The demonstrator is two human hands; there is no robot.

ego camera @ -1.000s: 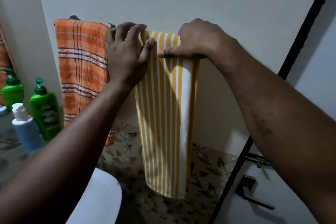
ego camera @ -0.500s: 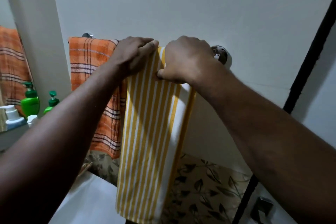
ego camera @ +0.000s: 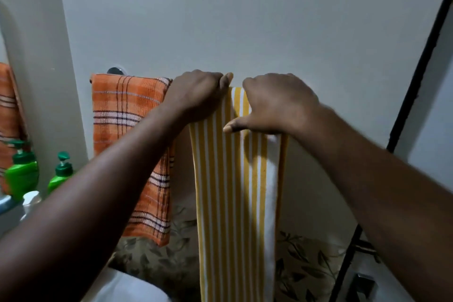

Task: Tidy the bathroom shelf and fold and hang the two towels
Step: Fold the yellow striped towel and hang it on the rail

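- No lettering, brand, number or sign can be read anywhere in the head view.
- The green pump bottle point(ego camera: 20, 175) at 9 o'clock, by the frame edge: its front is blurred and any label print is illegible.
- The second green pump bottle point(ego camera: 60, 176), just beside it: mostly hidden, no print to make out.
- The white bottle point(ego camera: 31, 200) at 8 o'clock: too blurred to tell.
- The orange checked towel point(ego camera: 127, 115) at 9 o'clock and the yellow striped towel point(ego camera: 228, 191) at 6 o'clock: woven lines only, 0 letters legible.

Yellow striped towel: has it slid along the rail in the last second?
No. The yellow striped towel hangs just right of the orange towel, as before, with the left hand and right hand on its top; only the camera shifted.
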